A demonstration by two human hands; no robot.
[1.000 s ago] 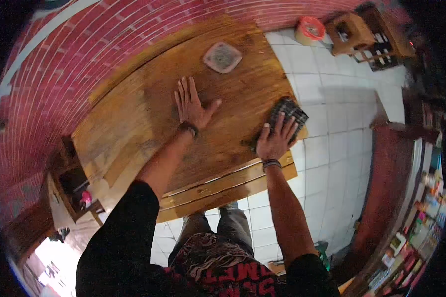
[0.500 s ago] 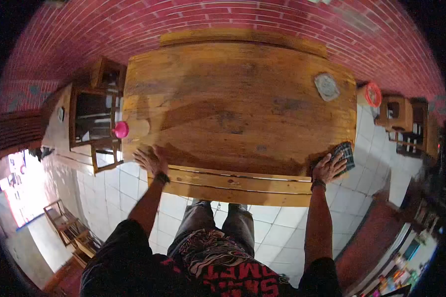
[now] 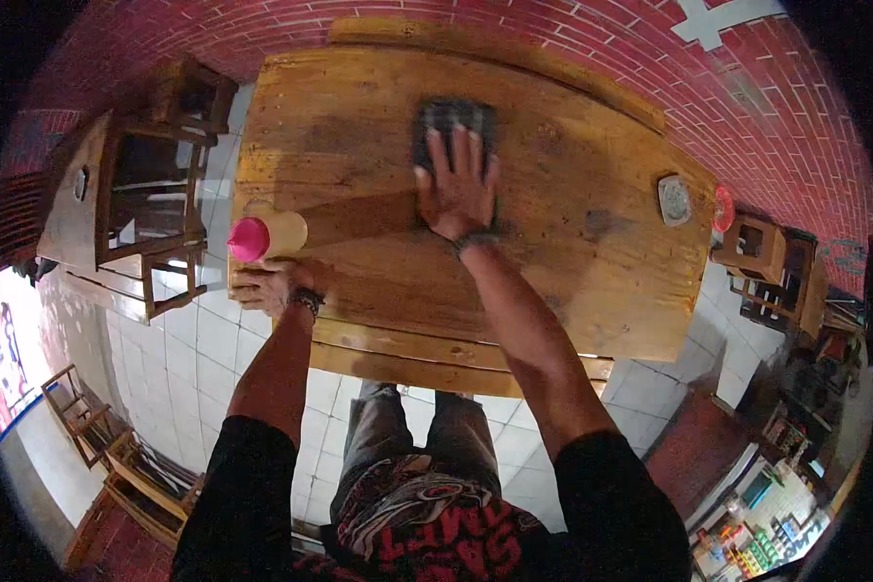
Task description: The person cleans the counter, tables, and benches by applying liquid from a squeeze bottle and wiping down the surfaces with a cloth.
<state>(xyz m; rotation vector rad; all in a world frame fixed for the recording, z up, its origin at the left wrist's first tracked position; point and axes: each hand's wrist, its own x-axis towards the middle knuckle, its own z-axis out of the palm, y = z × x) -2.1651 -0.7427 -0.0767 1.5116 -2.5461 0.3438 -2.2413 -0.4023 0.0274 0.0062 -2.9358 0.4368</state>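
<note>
My right hand [image 3: 459, 189] lies with fingers spread on a dark checked cloth [image 3: 454, 114], pressed flat near the middle of the wooden table [image 3: 359, 116]. The cloth is somewhat blurred and shows beyond and beside the fingers. At the table's left front corner my left hand [image 3: 279, 286] rests with spread fingers and nothing in it. Just beyond that hand is a container with a pink lid [image 3: 249, 239] and a pale yellowish body [image 3: 287, 233]. A squarish glass dish [image 3: 674, 200] sits near the table's right end.
A pink brick wall [image 3: 611, 48] runs behind the table. Wooden chairs [image 3: 155, 281] and another table [image 3: 73, 194] stand on the left. A red-rimmed bucket [image 3: 723, 209] and wooden stools [image 3: 752, 247] are at the right. A bench [image 3: 407, 378] runs along the near edge.
My right hand and the cloth have moved from the table's right front corner to its middle. My left hand stays around the left front corner, now close to the pink-lidded container.
</note>
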